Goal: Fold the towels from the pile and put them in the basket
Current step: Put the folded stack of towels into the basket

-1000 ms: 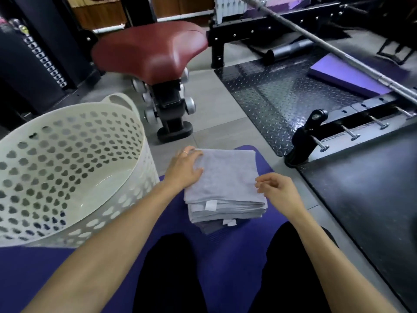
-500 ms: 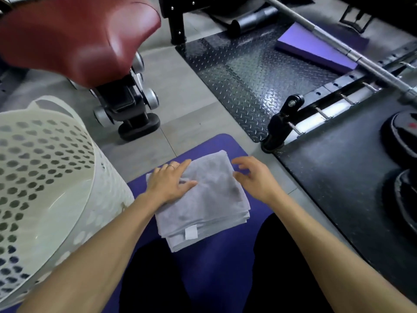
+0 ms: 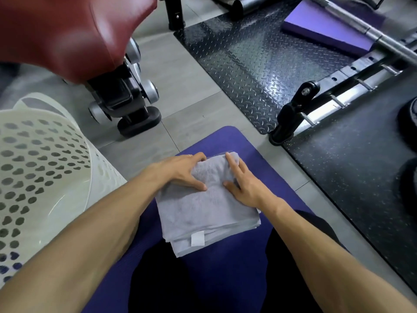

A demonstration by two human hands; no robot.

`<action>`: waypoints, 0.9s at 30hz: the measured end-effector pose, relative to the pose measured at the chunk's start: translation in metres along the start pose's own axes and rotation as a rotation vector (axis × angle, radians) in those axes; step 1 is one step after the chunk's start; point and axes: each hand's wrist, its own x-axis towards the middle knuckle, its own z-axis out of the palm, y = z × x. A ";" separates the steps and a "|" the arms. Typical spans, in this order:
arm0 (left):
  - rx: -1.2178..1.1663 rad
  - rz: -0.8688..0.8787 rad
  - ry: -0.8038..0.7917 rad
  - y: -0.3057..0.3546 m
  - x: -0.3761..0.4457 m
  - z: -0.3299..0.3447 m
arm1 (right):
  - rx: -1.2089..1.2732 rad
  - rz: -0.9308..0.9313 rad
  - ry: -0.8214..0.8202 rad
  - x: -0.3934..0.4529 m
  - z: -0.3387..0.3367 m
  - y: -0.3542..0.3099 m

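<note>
**Both hands on the towel stack, basket to the left**

Surroundings. A white perforated basket (image 3: 42, 177) stands left of the towel stack (image 3: 207, 206), near it but not touching. Beyond the stack and to its left, a maroon padded seat (image 3: 65, 32) on a black wheeled base (image 3: 126, 102) overhangs the basket's far rim. Beyond the stack and to its right lies a black diamond-plate mat (image 3: 259, 62), with a purple foam pad (image 3: 327, 35) at its far side and a steel barbell (image 3: 370, 35) crossing above the pad. A black rack foot (image 3: 291, 116) with steel pegs stands to the right of the stack. Nothing lies between stack and basket.

Surface and room. The stack rests on a purple exercise mat (image 3: 225, 279) laid on a grey tiled floor (image 3: 180, 86); black speckled rubber flooring (image 3: 349, 177) lies to the right. The setting is a gym.

Count. One basket; its interior shows no towels in the visible part. One stack of grey folded towels; several layered edges and one white label (image 3: 198, 238) show at the near end, exact number not determinable.

Hands. The left hand (image 3: 180, 172) curls round the stack's far left corner, thumb on top. The right hand (image 3: 243, 179) lies on the far right side, fingers extended, thumb on top. The hands are apart, the towel between them.
</note>
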 end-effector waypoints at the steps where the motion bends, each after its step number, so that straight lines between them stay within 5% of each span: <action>1: -0.037 0.007 -0.005 0.002 0.004 0.002 | -0.009 0.010 0.000 -0.003 0.000 0.001; 18: 0.255 0.156 0.593 -0.007 -0.040 0.093 | 0.026 -0.183 0.149 -0.039 0.019 -0.001; 27: -0.109 0.105 0.122 -0.006 -0.022 0.032 | 0.125 -0.158 0.214 -0.039 0.020 -0.003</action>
